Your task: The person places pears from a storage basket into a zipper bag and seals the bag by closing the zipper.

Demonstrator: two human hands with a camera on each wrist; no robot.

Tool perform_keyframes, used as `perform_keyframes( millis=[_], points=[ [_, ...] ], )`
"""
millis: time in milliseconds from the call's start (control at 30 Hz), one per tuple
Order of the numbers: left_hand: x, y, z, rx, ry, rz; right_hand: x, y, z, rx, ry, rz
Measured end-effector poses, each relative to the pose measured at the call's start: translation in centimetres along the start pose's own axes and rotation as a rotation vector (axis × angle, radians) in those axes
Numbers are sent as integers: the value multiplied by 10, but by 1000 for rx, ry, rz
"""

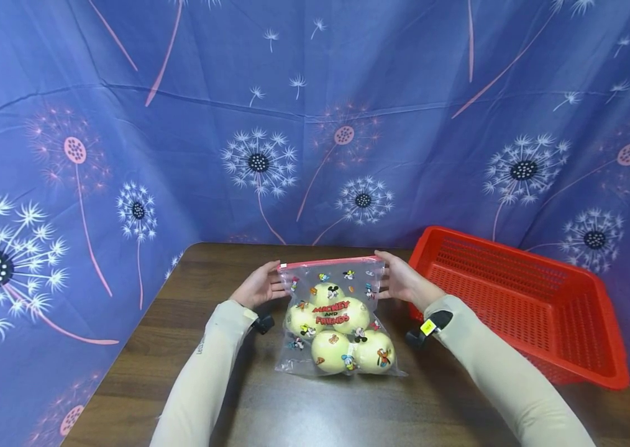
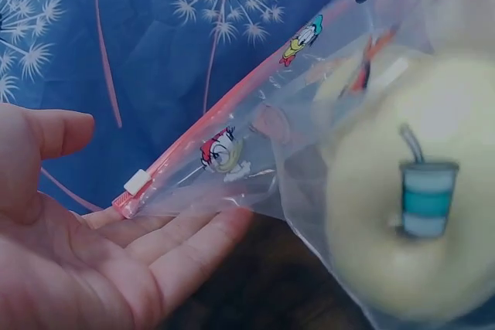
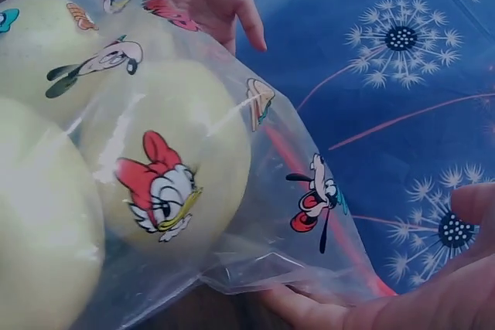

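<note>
A clear zip bag (image 1: 343, 279) printed with cartoon figures and "Mickey and Friends" lies on the table, holding several pale yellow round fruits (image 1: 330, 352). Its red zip strip (image 1: 326, 262) runs along the far edge, with a white slider (image 2: 138, 183) at the left end. My left hand (image 1: 259, 285) is at the bag's left top corner, straight fingers (image 2: 197, 249) under the plastic and thumb apart from it. At the right top corner, my right hand (image 1: 404, 279) has its fingers behind the bag's edge; its thumb stands clear of the plastic in the right wrist view.
A red perforated plastic basket (image 1: 516, 354) stands on the right of the brown wooden table (image 1: 192, 366). Behind the table hangs a blue cloth (image 1: 304, 81) with dandelion prints. Each wrist wears a small black camera (image 1: 263, 323).
</note>
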State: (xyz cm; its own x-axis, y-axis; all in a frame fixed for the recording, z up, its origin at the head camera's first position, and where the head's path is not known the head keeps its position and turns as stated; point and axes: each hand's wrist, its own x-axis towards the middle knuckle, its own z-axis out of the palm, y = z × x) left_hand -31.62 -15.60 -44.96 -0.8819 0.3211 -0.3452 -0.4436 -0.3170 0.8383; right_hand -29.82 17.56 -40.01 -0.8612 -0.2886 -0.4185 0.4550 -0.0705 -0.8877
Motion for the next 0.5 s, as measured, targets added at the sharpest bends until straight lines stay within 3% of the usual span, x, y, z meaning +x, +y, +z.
perform_keyframes(
  millis=[500],
  points=[
    [2,-5,-1,-10,36,-4,5,8,5,34,64,5]
  ],
)
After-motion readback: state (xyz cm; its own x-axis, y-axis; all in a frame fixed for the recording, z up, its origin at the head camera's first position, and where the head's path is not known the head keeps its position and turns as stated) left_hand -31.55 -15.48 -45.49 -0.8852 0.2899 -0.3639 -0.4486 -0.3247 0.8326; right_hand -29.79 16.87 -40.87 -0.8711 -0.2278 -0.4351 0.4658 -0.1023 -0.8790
